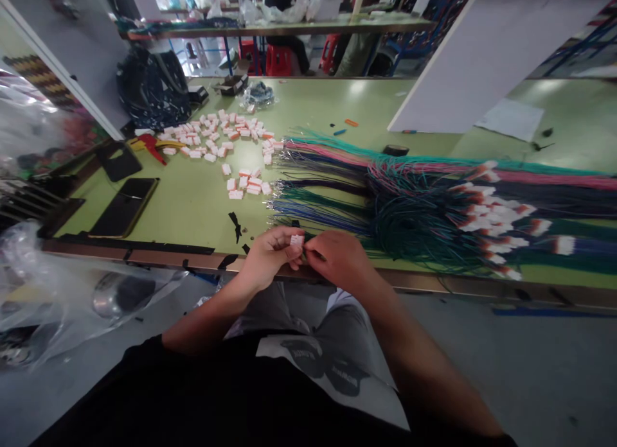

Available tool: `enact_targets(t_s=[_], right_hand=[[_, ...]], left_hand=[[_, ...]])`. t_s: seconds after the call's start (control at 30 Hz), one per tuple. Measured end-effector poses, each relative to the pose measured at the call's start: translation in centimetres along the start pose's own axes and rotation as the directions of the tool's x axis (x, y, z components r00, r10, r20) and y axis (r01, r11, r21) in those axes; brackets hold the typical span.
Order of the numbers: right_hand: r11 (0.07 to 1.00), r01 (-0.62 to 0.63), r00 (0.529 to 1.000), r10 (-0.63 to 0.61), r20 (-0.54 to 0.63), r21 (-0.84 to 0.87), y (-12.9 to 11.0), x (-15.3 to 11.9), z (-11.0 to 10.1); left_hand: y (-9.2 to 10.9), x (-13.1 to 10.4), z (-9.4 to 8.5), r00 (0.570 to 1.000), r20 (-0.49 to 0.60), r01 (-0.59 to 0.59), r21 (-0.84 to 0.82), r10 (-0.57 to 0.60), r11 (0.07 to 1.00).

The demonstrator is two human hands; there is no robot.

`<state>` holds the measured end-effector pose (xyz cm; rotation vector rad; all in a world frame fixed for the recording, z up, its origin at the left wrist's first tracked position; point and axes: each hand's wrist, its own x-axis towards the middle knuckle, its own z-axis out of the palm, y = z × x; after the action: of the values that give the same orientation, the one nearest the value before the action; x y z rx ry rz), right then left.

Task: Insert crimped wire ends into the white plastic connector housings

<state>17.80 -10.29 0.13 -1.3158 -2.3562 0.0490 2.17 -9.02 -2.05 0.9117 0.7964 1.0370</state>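
Note:
Between thumb and fingers, my left hand pinches a small white connector housing above the table's front edge. My right hand is closed close beside it, its fingertips at the housing's right side. What those fingertips grip, likely thin, is too small to make out. Just beyond lie loose wires with bare metal ends, including blue wires and dark green ones. A group of white and orange connector housings rests on the green table, with a larger scatter of housings behind.
Bundled wires with white connectors cover the table's right side. A phone, red-and-yellow pliers and a dark bag are at left. Black tape lies behind the wires. A white panel slants at right. People sit beyond.

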Motion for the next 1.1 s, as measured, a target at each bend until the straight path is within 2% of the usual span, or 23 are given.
enact_targets(t_s=[0.07, 0.17, 0.2, 0.23, 0.27, 0.33, 0.4, 0.47, 0.57, 0.67, 0.8, 0.83, 0.87, 0.97, 1.0, 1.1], right_hand=[[0.998, -0.017, 0.994, 0.010, 0.110, 0.063, 0.5, 0.4, -1.0], [0.962, -0.031, 0.946, -0.060, 0.320, 0.272, 3.0, 2.6, -2.8], [0.964, -0.083, 0.951, 0.000, 0.309, 0.254, 4.2, 3.7, -3.1], [0.970, -0.178, 0.967, 0.142, 0.213, 0.163, 5.5, 4.8, -3.2], [0.958, -0.284, 0.954, 0.278, 0.111, 0.046, 6.8, 5.9, -3.1], [0.872, -0.459, 0.883, 0.469, 0.022, -0.169, 8.8, 7.8, -2.2], [0.810, -0.493, 0.847, 0.530, 0.036, -0.318, 10.0, 8.7, -1.2], [0.795, -0.474, 0.845, 0.532, 0.060, -0.378, 10.4, 8.8, -0.6], [0.815, -0.493, 0.851, 0.524, 0.027, -0.306, 10.8, 8.1, -0.7], [0.817, -0.559, 0.829, 0.550, -0.100, -0.141, 11.7, 7.6, -1.1], [0.785, -0.607, 0.718, 0.609, -0.336, 0.125, 12.6, 7.4, -1.3], [0.792, -0.584, 0.716, 0.606, -0.346, 0.178, 12.5, 7.3, -1.3], [0.809, -0.545, 0.741, 0.588, -0.325, 0.222, 12.2, 7.2, -1.4], [0.872, -0.358, 0.900, 0.417, -0.125, 0.333, 10.5, 6.8, -1.6], [0.879, -0.301, 0.936, 0.346, -0.060, 0.370, 9.8, 6.7, -1.7], [0.865, -0.187, 0.981, 0.185, 0.050, 0.466, 8.0, 6.2, -2.1]], left_hand=[[0.1, -0.1, 0.1, 1.000, 0.016, -0.002, 0.013, 0.001, 1.000], [0.1, -0.3, 0.0, 0.999, 0.051, -0.012, 0.016, 0.011, 1.000], [0.1, -0.3, 0.0, 0.998, 0.058, -0.019, 0.007, 0.018, 1.000], [0.0, -0.2, -0.1, 0.998, 0.061, -0.027, -0.007, 0.027, 1.000], [-0.1, -0.2, -0.2, 0.997, 0.062, -0.034, -0.022, 0.035, 0.999], [-0.3, -0.1, -0.3, 0.997, 0.068, -0.039, -0.037, 0.042, 0.999], [-0.5, 0.0, -0.5, 0.996, 0.079, -0.046, -0.043, 0.049, 0.998], [-0.5, 0.1, -0.5, 0.994, 0.095, -0.048, -0.052, 0.053, 0.997], [-0.4, 0.0, -0.4, 0.994, 0.103, -0.032, -0.060, 0.038, 0.998], [-0.3, 0.0, -0.3, 0.997, 0.080, -0.014, -0.058, 0.019, 0.998], [-0.4, 0.2, -0.3, 0.997, 0.059, -0.034, -0.111, 0.041, 0.993], [-0.4, 0.2, -0.3, 0.997, 0.054, -0.041, -0.132, 0.049, 0.990], [-0.4, 0.3, -0.4, 0.997, 0.050, -0.047, -0.154, 0.055, 0.987], [-0.3, 0.4, -0.4, 0.998, 0.042, -0.041, -0.208, 0.051, 0.977], [-0.2, 0.4, -0.3, 0.998, 0.039, -0.035, -0.221, 0.044, 0.975], [-0.1, 0.6, -0.3, 0.999, 0.029, -0.021, -0.249, 0.029, 0.968]])
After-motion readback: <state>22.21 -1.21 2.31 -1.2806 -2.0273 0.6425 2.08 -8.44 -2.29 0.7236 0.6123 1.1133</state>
